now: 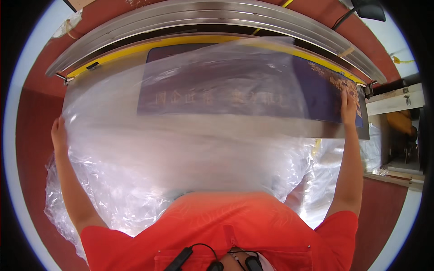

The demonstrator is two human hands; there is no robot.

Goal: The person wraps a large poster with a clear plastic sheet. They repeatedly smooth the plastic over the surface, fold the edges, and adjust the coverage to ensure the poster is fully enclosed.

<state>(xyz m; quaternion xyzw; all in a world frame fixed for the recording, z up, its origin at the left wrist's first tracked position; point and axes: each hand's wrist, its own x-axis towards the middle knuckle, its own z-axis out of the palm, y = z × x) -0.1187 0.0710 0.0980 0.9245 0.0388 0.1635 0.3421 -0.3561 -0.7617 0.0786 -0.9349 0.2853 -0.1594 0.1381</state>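
Note:
A large sheet of clear plastic film (194,149) spreads across the work surface and down toward my body, blurred in its middle. My left hand (59,134) is closed on its left edge. Beneath the film lies a long dark blue panel (323,92) with gold lettering and a gold floral pattern at its right end. The film covers most of the panel, while the right part is bare. My right hand (348,108) rests on that bare end near the corner, its fingers stretched out along the pattern. Whether the panel is stiff or soft, I cannot tell.
Behind the panel runs a yellow strip (108,58), with a curved-looking metal rail (203,16) beyond it. More crumpled clear plastic (104,185) hangs around the near side. A white drawer-like box (395,101) stands at the right. The floor (34,149) is reddish.

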